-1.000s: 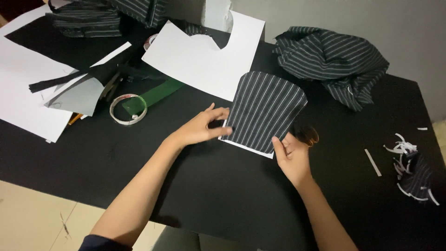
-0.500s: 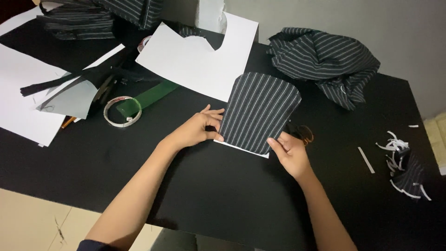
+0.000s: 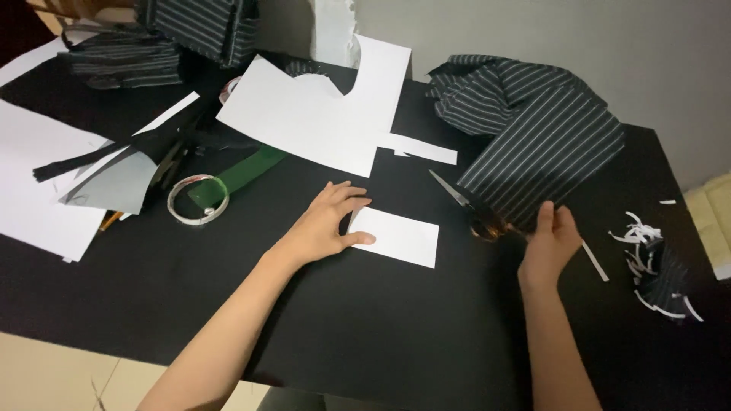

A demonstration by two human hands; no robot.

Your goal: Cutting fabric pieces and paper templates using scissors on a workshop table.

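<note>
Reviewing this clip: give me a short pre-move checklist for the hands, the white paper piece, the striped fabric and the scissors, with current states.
1. Left hand flat on the white paper piece: ok.
2. Right hand grips the striped fabric piece: ok.
3. Scissors free of both hands: ok.
4. Scissors blades shut: cannot tell, partly under fabric.
5. Paper piece lies flat on the black table: ok.

Left hand [image 3: 329, 222] lay flat, palm down, fingers spread, forearm stretched forward. Right hand [image 3: 550, 242] was raised off to the right, fingers pinched closed, thumb up.
</note>
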